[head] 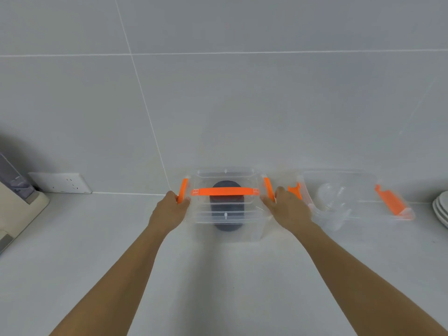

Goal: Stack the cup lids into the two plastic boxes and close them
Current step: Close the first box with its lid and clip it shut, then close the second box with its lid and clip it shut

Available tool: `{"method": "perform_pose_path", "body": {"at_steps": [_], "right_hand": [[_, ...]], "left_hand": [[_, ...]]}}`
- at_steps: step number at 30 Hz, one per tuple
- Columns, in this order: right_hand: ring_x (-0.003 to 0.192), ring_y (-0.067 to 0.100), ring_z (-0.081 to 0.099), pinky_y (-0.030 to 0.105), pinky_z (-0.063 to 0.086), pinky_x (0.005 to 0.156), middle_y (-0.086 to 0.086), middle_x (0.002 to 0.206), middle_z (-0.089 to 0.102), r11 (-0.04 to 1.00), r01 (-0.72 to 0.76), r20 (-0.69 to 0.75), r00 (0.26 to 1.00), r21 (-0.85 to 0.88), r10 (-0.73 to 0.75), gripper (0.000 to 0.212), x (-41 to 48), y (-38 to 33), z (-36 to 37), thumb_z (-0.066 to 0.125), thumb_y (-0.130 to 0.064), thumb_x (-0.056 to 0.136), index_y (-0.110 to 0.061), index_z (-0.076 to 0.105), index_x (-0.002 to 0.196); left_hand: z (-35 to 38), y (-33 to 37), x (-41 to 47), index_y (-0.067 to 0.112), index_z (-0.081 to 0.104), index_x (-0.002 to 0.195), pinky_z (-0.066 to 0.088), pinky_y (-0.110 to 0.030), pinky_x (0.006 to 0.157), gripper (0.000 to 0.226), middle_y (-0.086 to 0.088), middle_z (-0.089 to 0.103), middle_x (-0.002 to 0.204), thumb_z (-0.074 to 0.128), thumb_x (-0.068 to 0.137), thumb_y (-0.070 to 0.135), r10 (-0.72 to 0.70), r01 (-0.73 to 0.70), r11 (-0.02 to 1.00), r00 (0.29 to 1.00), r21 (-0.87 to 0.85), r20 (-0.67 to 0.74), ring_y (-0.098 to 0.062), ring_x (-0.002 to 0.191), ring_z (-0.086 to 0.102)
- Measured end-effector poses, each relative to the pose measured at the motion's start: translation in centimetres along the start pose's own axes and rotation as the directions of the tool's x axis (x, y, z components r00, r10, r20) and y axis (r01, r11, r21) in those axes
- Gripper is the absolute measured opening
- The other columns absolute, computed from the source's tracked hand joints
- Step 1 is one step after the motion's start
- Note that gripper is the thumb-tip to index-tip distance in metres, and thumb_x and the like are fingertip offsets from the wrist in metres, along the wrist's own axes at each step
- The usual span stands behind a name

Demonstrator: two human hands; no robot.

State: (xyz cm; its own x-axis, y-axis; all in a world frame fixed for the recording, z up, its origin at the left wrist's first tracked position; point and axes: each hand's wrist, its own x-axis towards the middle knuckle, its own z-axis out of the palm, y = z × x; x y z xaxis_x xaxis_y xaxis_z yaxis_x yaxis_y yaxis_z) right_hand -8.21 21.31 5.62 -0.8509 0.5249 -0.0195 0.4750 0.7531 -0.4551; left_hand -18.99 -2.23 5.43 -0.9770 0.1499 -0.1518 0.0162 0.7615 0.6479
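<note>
Centre frame, my left hand (169, 209) grips the left clasp (182, 190) and my right hand (288, 209) the right clasp (268, 187) of the closed box (242, 229). The open box (351, 180) sits just right of it, with plates (442, 209) beyond. A socket (60, 183) is at left, above the grey counter (218, 275), on the tiled wall (242, 93).

Clear lids (331, 200) look blurred; edge crops plates (442, 210).
</note>
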Motion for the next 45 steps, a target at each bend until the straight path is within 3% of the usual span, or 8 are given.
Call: {"method": "perform_pose_path", "body": {"at_steps": [4, 6, 9, 12, 17, 22, 36, 45], "right_hand": [[0.081, 0.022, 0.050, 0.031, 0.036, 0.072, 0.003, 0.089, 0.055, 0.996, 0.042, 0.070, 0.997, -0.073, -0.037, 0.047, -0.5, 0.3, -2.6, 0.043, -0.053, 0.088, -0.011, 0.050, 0.107], [0.088, 0.021, 0.052, 0.031, 0.039, 0.074, 0.005, 0.106, 0.057, 0.995, 0.065, 0.119, 0.991, -0.071, -0.056, 0.051, -1.1, 0.6, -4.3, 0.048, -0.052, 0.085, -0.014, 0.049, 0.118], [0.106, 0.023, 0.055, 0.036, 0.044, 0.086, 0.003, 0.123, 0.056, 0.996, 0.082, 0.109, 0.991, -0.038, -0.077, 0.057, -2.4, 1.2, -7.0, 0.052, -0.056, 0.081, -0.024, 0.046, 0.128], [0.118, 0.022, 0.049, 0.037, 0.041, 0.090, 0.002, 0.132, 0.052, 0.990, 0.121, 0.033, 0.992, -0.073, -0.119, 0.065, -4.4, 2.1, -9.1, 0.052, -0.059, 0.080, -0.031, 0.036, 0.136], [0.127, 0.021, 0.042, 0.034, 0.032, 0.099, 0.001, 0.141, 0.044, 0.964, 0.218, -0.216, 0.945, -0.152, -0.247, 0.074, -9.4, 4.4, -11.0, 0.051, -0.059, 0.080, -0.029, 0.024, 0.143], [0.137, 0.021, 0.030, 0.034, 0.017, 0.113, 0.006, 0.148, 0.035, 0.947, 0.225, -0.308, 0.906, -0.232, -0.290, 0.083, -13.9, 7.2, -11.2, 0.044, -0.066, 0.076, -0.031, 0.013, 0.145], [0.144, 0.026, 0.013, 0.038, 0.008, 0.116, 0.011, 0.155, 0.017, 0.961, -0.137, -0.343, 0.938, -0.241, 0.048, 0.086, -24.2, 19.5, -9.5, 0.025, -0.078, 0.070, -0.041, -0.010, 0.139], [0.144, 0.024, 0.012, 0.037, 0.012, 0.115, 0.009, 0.157, 0.013, 0.926, -0.310, -0.311, 0.921, -0.216, 0.235, 0.085, -29.1, 26.5, -8.1, 0.024, -0.077, 0.071, -0.043, -0.015, 0.137]], "left_hand": [[-3.0, 2.5, -0.2, 0.008, 0.051, 0.082, 0.033, -0.027, 0.054, 0.026, -0.003, 0.050, 0.067, 0.050, 0.091, 0.032, -0.061, 0.036, 0.989, 0.983, 0.140, 0.174, -0.017, 0.058, 0.042], [-4.1, 3.9, -0.8, 0.013, 0.050, 0.079, 0.035, -0.027, 0.060, 0.025, -0.003, 0.052, 0.078, 0.051, 0.091, 0.035, -0.013, -0.030, 0.975, 0.981, 0.221, 0.192, -0.020, 0.068, 0.045], [-4.9, 5.5, -2.3, 0.015, 0.051, 0.122, 0.037, -0.031, 0.084, 0.043, -0.005, 0.055, 0.120, 0.051, 0.089, 0.043, 0.105, -0.125, 0.956, 0.991, 0.266, 0.088, -0.026, 0.107, 0.052], [-4.4, 7.1, -4.8, 0.021, 0.041, 0.137, 0.041, -0.037, 0.092, 0.056, -0.006, 0.054, 0.134, 0.049, 0.088, 0.047, 0.237, -0.225, 0.939, 0.971, 0.260, -0.014, -0.028, 0.117, 0.053], [-1.4, 8.9, -10.3, 0.024, 0.038, 0.140, 0.039, -0.032, 0.087, 0.058, 0.001, 0.050, 0.138, 0.048, 0.088, 0.050, 0.486, -0.454, 0.858, 0.869, 0.240, -0.095, -0.021, 0.119, 0.050], [2.4, 9.8, -13.9, 0.024, 0.039, 0.140, 0.038, -0.029, 0.101, 0.062, 0.006, 0.052, 0.136, 0.055, 0.085, 0.050, 0.678, -0.665, 0.735, 0.728, 0.132, -0.105, -0.014, 0.123, 0.047], [15.5, 10.7, -21.5, 0.034, 0.009, 0.150, 0.005, -0.032, 0.118, 0.081, 0.005, 0.014, 0.159, 0.028, 0.080, 0.072, 0.774, -0.805, 0.588, 0.588, 0.078, 0.238, -0.013, 0.147, 0.008], [22.0, 11.3, -25.3, 0.033, 0.007, 0.150, 0.004, -0.032, 0.118, 0.080, 0.007, 0.011, 0.160, 0.029, 0.083, 0.071, 0.746, -0.831, 0.554, 0.526, 0.057, 0.408, -0.012, 0.147, 0.004]]}}
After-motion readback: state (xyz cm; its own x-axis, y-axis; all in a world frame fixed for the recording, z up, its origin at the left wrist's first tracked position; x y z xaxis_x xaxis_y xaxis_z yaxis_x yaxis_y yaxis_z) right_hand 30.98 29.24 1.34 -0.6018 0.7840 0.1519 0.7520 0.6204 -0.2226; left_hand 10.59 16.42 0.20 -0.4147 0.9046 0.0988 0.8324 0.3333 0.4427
